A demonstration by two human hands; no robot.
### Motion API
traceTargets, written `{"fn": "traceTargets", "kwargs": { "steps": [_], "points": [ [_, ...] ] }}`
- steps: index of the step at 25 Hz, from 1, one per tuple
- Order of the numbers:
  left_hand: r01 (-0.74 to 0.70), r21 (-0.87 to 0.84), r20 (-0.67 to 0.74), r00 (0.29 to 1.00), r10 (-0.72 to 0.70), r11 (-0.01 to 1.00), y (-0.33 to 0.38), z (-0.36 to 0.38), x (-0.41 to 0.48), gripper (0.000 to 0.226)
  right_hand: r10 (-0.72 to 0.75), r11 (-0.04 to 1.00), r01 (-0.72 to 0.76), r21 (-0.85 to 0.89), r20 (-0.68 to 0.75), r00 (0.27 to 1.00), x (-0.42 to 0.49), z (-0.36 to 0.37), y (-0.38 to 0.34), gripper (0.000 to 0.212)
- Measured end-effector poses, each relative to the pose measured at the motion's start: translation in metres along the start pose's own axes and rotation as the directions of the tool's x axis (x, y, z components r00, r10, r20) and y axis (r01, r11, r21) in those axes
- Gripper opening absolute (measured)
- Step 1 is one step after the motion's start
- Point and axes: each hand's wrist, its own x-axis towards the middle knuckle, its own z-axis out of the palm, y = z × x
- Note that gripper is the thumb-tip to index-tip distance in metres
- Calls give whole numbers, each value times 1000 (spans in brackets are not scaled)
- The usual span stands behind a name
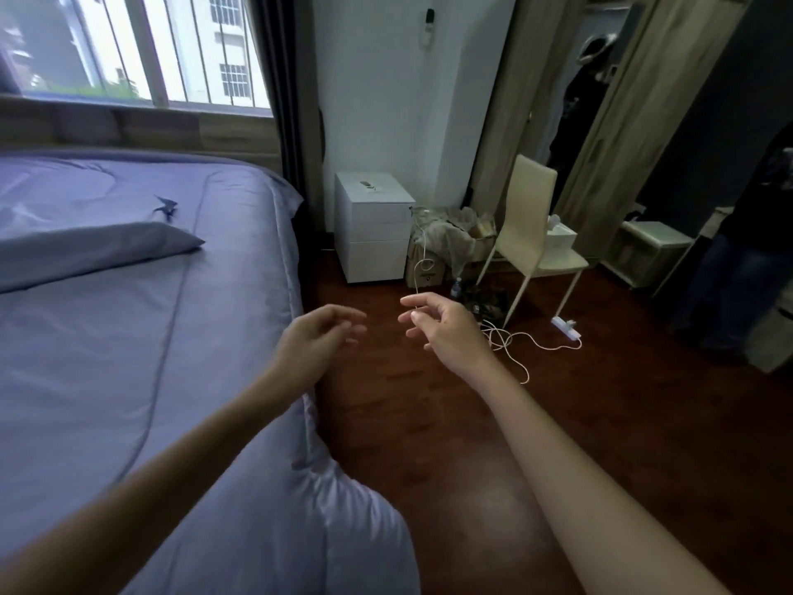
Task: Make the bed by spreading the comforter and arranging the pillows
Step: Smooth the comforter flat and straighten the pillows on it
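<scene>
Lavender comforter (128,337) on bed — dark wood floor (472,423) (white cable (521,337)).

A blue comforter (128,337) and 1 pillow (86,246) cover the bed (240,135).

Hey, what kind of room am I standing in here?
Most likely a bedroom: a bed covered by a blue comforter with a pillow on it, a white drawer unit beside it, and a barred window behind.
</scene>
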Motion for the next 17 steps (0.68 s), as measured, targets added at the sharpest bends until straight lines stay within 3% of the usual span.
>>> {"fn": "traceTargets", "kwargs": {
  "steps": [5,11,17],
  "points": [
    [-7,-95,-120,993,-4,995,16,58,95,25,-40,999,38,27,46,998,90,-39,21,24],
    [24,-72,-283,958,-43,997,14,91,195,28,-104,989,91,112,116,988,207,-63,65,24],
    [92,-92,-584,802,-128,992,0,103,292,20,-264,960,219,178,300,917,346,-76,100,26]
  ]
}}
